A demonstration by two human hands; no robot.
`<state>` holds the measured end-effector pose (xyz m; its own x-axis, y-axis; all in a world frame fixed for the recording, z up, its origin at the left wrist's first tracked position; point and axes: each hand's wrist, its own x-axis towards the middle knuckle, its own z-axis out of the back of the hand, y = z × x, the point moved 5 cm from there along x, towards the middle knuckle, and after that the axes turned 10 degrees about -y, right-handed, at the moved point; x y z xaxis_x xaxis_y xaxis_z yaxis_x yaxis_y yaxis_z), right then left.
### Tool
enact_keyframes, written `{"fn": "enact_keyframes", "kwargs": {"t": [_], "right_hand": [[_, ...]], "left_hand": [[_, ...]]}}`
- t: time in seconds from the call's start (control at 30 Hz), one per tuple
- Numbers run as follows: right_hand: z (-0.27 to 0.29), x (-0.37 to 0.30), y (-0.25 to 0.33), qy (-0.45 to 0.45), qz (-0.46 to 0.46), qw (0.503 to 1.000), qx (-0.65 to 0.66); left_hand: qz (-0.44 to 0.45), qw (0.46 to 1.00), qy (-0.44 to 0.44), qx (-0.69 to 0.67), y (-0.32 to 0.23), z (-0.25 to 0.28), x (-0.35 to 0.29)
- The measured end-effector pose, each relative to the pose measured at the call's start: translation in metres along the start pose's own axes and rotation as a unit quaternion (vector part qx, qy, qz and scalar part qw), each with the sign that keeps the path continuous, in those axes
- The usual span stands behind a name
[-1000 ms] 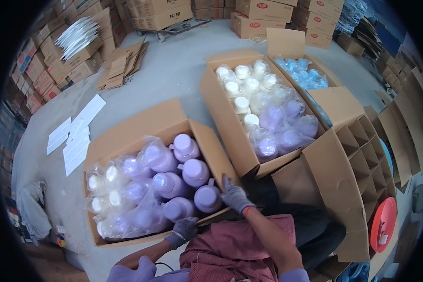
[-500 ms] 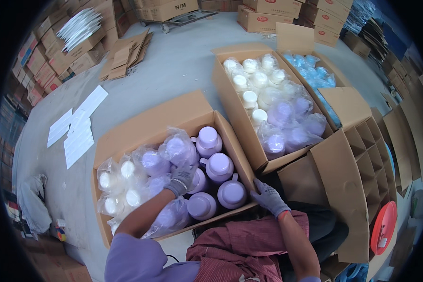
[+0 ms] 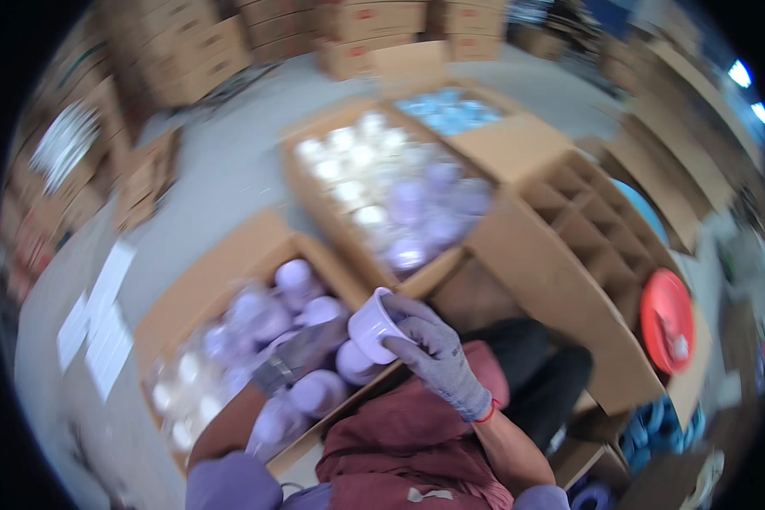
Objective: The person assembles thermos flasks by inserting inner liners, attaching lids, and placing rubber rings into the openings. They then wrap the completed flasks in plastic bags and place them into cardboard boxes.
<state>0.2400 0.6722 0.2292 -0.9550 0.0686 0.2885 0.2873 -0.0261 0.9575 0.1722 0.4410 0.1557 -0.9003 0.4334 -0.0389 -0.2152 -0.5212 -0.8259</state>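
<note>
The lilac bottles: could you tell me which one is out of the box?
The lilac bottle held tilted in the right hand; the others sit in the near box.

The person's right hand (image 3: pixel 438 353), in a grey glove, holds a pale purple bottle (image 3: pixel 374 325) by its round white cap. The bottle is tipped on its side, with the cap end pointing up and to the left. It hangs just above the near right corner of an open brown box (image 3: pixel 229 263). The left hand (image 3: pixel 302 361), also gloved and blurry, reaches into that box among more purple bottles (image 3: pixel 293 276) standing upright, some wrapped in clear plastic.
</note>
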Motion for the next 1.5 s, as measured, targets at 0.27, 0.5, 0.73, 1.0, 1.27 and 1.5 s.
{"fn": "enact_keyframes", "kwargs": {"t": [0.27, 0.5, 0.73, 1.0, 1.27, 1.5], "right_hand": [[0.305, -0.074, 0.112, -0.444, 0.177, 0.713, -0.512], [0.444, -0.122, 0.079, -0.393, -0.127, 0.545, -0.73], [0.377, -0.117, 0.086, -0.363, 0.064, 0.556, -0.745], [0.406, -0.171, 0.068, -0.3, -0.082, 0.544, -0.78], [0.374, -0.197, 0.123, -0.289, -0.032, 0.55, -0.783], [0.271, -0.325, 0.173, -0.303, -0.169, 0.448, -0.824]], "left_hand": [[0.055, 0.905, -0.048, 0.42, 0.214, 0.006, -0.047], [-0.132, 0.865, -0.191, 0.445, -0.056, 0.089, 0.005], [-0.184, 0.954, -0.197, -0.129, -0.153, 0.047, 0.032], [0.037, 0.967, 0.214, -0.135, -0.081, -0.2, -0.081], [-0.108, 0.971, 0.158, -0.142, -0.132, -0.138, 0.047], [-0.339, 0.867, 0.294, -0.22, -0.247, -0.226, 0.049]]}}
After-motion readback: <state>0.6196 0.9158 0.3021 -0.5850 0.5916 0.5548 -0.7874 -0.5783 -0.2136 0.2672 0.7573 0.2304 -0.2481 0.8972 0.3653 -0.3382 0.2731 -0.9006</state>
